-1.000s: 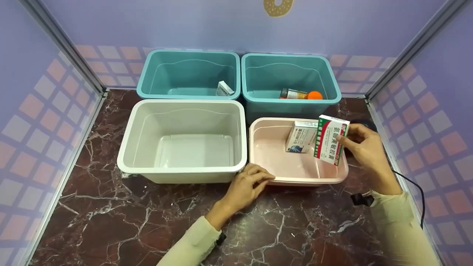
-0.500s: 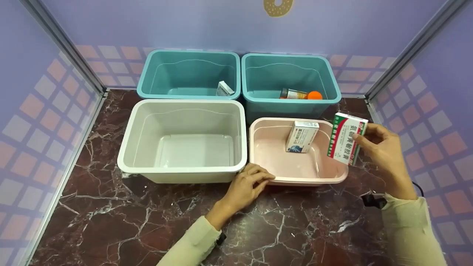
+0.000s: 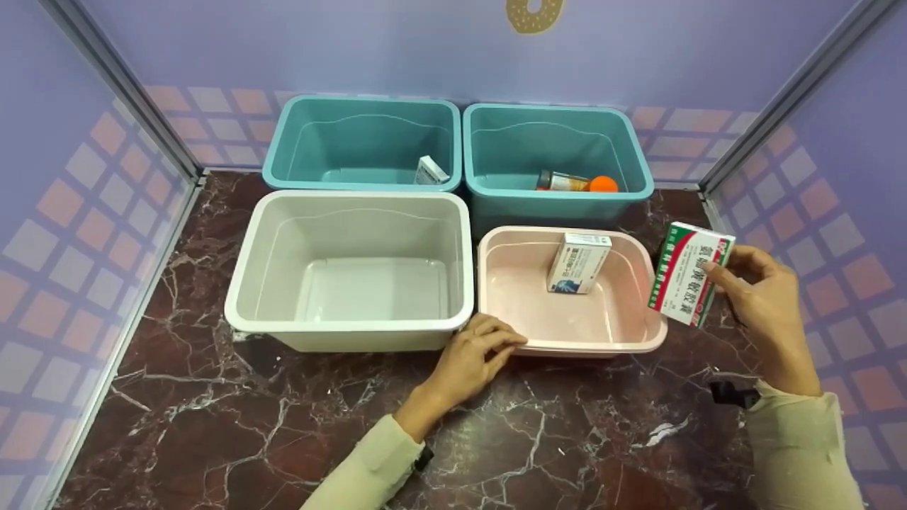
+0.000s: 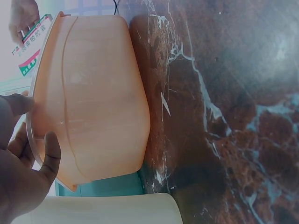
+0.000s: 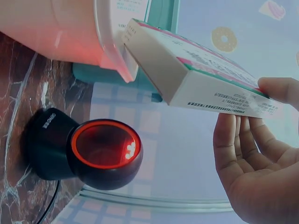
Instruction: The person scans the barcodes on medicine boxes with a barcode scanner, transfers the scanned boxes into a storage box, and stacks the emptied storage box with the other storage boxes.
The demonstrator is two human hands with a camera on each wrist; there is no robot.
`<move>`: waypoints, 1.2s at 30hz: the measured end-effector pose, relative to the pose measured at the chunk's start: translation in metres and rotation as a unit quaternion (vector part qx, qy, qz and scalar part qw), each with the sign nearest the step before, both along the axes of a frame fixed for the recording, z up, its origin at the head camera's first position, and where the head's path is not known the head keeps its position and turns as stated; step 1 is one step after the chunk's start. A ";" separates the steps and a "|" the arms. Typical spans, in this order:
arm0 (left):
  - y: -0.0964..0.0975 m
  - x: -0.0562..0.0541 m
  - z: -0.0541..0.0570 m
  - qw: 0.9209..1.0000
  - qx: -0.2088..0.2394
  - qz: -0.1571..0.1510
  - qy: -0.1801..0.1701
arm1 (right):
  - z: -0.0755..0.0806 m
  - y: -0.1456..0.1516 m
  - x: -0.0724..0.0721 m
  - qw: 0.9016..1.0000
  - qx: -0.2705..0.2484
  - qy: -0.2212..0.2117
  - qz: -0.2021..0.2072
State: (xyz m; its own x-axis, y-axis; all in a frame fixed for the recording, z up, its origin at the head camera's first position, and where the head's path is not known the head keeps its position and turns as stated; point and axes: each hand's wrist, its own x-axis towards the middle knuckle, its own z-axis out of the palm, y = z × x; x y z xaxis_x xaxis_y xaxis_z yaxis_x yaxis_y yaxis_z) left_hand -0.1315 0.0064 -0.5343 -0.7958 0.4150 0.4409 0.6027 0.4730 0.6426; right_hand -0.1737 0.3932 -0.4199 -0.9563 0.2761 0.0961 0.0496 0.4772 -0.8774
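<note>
My right hand (image 3: 769, 304) pinches a white medicine box (image 3: 691, 273) with red and green bands, thumb on its front and fingers behind. The box hangs tilted at the right end of the pink bin (image 3: 567, 346). In the right wrist view, a black barcode scanner (image 5: 105, 147) with a glowing red ring stands on the table below the box; the head view hides it. My left hand (image 3: 464, 361) grips the pink bin's near rim at its left corner, thumb outside in the left wrist view. Another white medicine box (image 3: 579, 265) leans inside the bin.
A large off-white bin (image 3: 347, 326) stands left of the pink one. Behind are a teal bin (image 3: 361, 187) with a small white box (image 3: 429, 172) and another teal bin (image 3: 556, 193) holding a bottle (image 3: 567, 181) and an orange-capped item (image 3: 603, 184). Walls enclose the marbled table.
My right hand has carried the medicine box rightward, from over the pink bin to its right end, uncovering the box inside. The left hand has stayed on the rim.
</note>
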 end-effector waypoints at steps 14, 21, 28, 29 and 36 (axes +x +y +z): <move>0.000 0.001 0.001 1.000 -0.003 0.003 -0.004 | 0.000 0.017 0.005 0.990 -0.129 0.048 -0.029; 0.000 0.001 0.000 1.000 -0.005 0.005 -0.005 | -0.015 0.025 0.003 0.994 -0.097 0.011 -0.045; 0.000 0.001 0.000 1.000 -0.006 0.006 -0.006 | -0.027 0.028 0.004 0.998 -0.022 -0.027 -0.049; 0.000 0.002 0.000 1.000 -0.006 0.005 -0.005 | -0.028 0.028 0.004 0.998 -0.007 -0.030 -0.050; 0.001 0.000 0.000 1.000 0.000 0.001 0.002 | -0.041 0.027 0.002 0.998 0.011 -0.048 -0.039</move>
